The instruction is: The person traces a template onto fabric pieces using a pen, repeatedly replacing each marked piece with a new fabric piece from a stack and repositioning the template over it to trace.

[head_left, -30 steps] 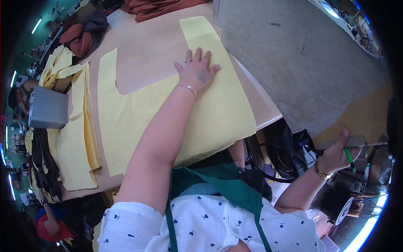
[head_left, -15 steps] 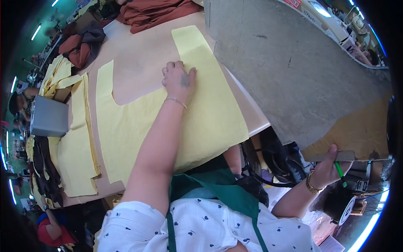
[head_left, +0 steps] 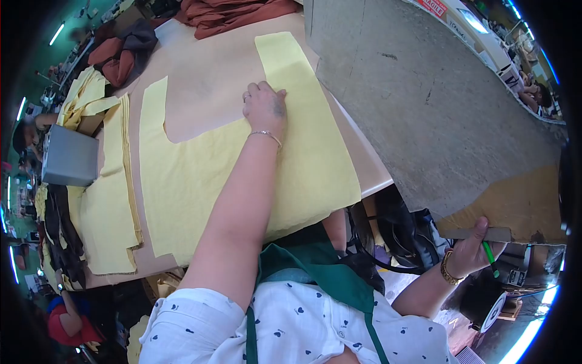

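- Yellow cloth lies spread in front of you on the pale table, its cut-out facing the far side, one strip reaching away at each end of that gap.
- Now your left hand: back up, resting on the cloth at the inner corner of the cut-out, by the right strip.
- Those fingers are curled under, thumb out to the right; whether they pinch the fabric, you can't tell from above.
- Over to your right hand, well apart from the cloth: it's closed on the near edge of the big board, thumb laid over the top.
- And a green pen sticks out from that same hand, slanting down toward you.
- What a board: mostly grey, brown at the near right corner, spreading off to the right of the cloth.
- Left of the cloth, just beside it, you've got a layered yellow stack, with a grey box at its outer side.
- Up at the far edge sits a rust heap, folds piled up; a dark and rust bundle lies to its left.
- Below, your green apron bunches against the table's near side, a black bag showing to its right, under the board.
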Demonstrator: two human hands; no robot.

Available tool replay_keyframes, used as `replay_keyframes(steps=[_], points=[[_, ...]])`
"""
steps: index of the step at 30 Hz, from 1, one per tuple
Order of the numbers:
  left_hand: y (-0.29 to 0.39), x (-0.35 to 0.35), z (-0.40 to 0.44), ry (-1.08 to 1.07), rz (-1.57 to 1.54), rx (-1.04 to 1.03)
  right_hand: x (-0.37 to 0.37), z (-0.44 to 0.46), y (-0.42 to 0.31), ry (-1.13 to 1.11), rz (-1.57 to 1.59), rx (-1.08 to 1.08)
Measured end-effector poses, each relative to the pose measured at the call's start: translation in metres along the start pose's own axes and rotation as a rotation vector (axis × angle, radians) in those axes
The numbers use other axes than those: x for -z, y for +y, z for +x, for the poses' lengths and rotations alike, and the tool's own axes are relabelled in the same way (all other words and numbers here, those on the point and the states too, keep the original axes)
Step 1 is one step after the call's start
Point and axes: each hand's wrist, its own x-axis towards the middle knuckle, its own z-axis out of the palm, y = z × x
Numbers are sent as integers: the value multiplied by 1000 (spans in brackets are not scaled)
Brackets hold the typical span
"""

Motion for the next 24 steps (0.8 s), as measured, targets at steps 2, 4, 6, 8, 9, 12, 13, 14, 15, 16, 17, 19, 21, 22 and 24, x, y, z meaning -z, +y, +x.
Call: replay_keyframes(steps=[2,4,6,8,9,12,13,14,15,16,17,19,21,22,24], points=[[0,-1,2,-118,-39,20,1,-1,1,-2,10,-21],[2,0,7,-181,-50,33,-1,2,0,14,16,-35],[5,0,11,-204,-22,25,-2,5,-1,0,3,-5],[5,-5,18,-183,5,11,-3,5,-2,4,-4,15],[4,-7,21,-176,17,3,-4,4,-1,13,-3,22],[6,-9,30,-172,30,24,-6,5,-3,21,-8,50],[9,-9,26,-130,28,37,-6,5,-3,16,-9,58],[11,-8,20,-89,29,54,-4,5,-2,7,-20,57],[12,-6,16,-47,32,73,-2,5,-1,-3,-27,55],[11,-6,14,-91,8,71,-1,5,0,-12,-31,53],[10,-5,13,-133,-17,70,0,4,0,-11,-30,46],[9,-5,16,-192,-50,80,-1,6,1,-8,-28,40],[11,-6,23,-232,-62,91,-2,7,1,-8,-8,50],[12,-9,27,-198,-56,81,-2,7,1,-9,-1,54],[11,-19,40,-131,-47,61,-2,8,-2,-44,-17,50]])
